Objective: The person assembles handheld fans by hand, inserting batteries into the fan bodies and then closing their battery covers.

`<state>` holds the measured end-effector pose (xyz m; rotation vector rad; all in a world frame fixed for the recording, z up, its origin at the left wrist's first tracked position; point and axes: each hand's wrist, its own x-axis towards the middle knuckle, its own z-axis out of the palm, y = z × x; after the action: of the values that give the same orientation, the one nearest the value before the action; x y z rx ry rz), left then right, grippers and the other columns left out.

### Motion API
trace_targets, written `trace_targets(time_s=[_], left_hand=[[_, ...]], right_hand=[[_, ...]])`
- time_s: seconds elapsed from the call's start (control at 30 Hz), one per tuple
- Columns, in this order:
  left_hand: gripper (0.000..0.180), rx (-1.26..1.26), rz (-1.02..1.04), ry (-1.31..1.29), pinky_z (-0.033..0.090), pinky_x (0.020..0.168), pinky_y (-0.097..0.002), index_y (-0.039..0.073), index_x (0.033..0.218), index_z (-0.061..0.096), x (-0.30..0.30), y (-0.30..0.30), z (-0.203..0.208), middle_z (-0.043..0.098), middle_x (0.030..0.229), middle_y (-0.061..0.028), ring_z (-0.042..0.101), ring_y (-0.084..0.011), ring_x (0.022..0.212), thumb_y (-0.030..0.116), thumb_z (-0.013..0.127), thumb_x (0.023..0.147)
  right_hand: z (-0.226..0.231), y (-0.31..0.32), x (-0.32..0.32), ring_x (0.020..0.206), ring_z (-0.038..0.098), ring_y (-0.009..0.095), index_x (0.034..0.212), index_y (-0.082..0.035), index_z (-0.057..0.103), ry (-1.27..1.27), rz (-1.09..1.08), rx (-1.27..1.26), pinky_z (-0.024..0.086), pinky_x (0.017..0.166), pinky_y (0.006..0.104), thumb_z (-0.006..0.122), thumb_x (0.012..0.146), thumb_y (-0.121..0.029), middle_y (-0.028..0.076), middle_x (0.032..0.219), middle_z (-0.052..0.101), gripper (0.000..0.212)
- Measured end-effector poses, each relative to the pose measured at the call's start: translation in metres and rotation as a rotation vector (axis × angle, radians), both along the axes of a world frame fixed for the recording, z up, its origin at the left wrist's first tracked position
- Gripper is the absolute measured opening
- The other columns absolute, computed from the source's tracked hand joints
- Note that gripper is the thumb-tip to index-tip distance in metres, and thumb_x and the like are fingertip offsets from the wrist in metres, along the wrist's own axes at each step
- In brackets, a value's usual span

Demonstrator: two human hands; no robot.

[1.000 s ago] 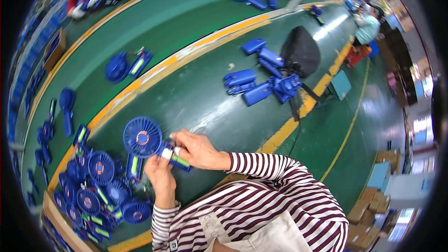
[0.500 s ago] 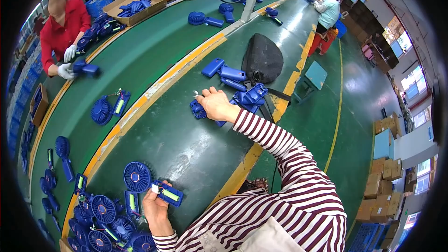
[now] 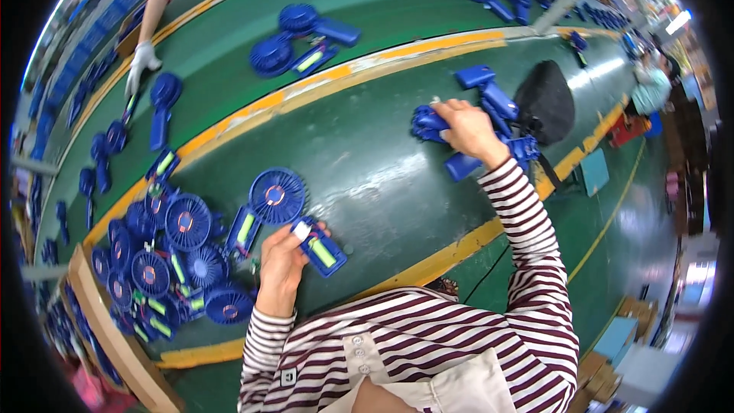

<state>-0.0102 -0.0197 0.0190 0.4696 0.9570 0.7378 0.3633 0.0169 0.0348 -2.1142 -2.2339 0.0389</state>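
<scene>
Left hand: fingers closed on an open blue handle shell, a yellow-green battery exposed inside, above the near side of the table. Right hand: arm extended, fingers on a blue casing; whether gripped or merely touched, cannot tell.

Just beyond the held shell lies a fan head; any wiring between them is not discernible. Assessment: unit judged part-finished, battery seated, no cover fitted.

Leftward, a pile of fans shows several more batteries uncovered; that lot appears outstanding. Rightward, loose casings lie near a black bag.

Farther out, on the green belt, one fan looks closed up and complete; another shell there has its battery exposed.
</scene>
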Motion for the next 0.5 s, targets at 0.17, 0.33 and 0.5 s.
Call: trace_targets(time_s=[0.17, 0.33, 0.5], left_hand=[[0.019, -0.021, 0.039, 0.014, 0.051, 0.079, -0.0361, -0.006, 0.099, 0.055, 0.003, 0.000, -0.002, 0.062, 0.095, -0.0162, 0.062, -0.0246, 0.088, 0.005, 0.050, 0.084], [0.021, -0.038, 0.062, -0.021, 0.052, 0.075, -0.0354, -0.005, 0.100, 0.055, 0.002, 0.001, -0.003, 0.062, 0.093, -0.0135, 0.062, -0.0217, 0.085, 0.008, 0.054, 0.084], [0.020, -0.084, 0.105, -0.008, 0.052, 0.071, -0.0328, -0.003, 0.099, 0.056, 0.003, -0.001, -0.008, 0.062, 0.089, -0.0089, 0.061, -0.0170, 0.079, 0.008, 0.057, 0.082]], right_hand=[[0.026, -0.007, -0.033, 0.085, 0.052, 0.028, 0.110, -0.004, 0.054, 0.001, 0.031, 0.297, 0.041, 0.072, 0.0388, 0.068, 0.059, -0.015, 0.010, 0.090, 0.054, 0.054], [0.042, -0.032, -0.110, 0.082, 0.052, 0.031, 0.110, 0.002, 0.052, 0.349, 0.182, 0.251, 0.045, 0.072, 0.0381, 0.071, 0.059, -0.016, 0.015, 0.088, 0.051, 0.057], [0.045, -0.057, -0.166, 0.074, 0.054, 0.032, 0.105, 0.009, 0.050, 0.549, 0.260, 0.100, 0.046, 0.066, 0.0369, 0.073, 0.060, -0.014, 0.018, 0.085, 0.051, 0.056]])
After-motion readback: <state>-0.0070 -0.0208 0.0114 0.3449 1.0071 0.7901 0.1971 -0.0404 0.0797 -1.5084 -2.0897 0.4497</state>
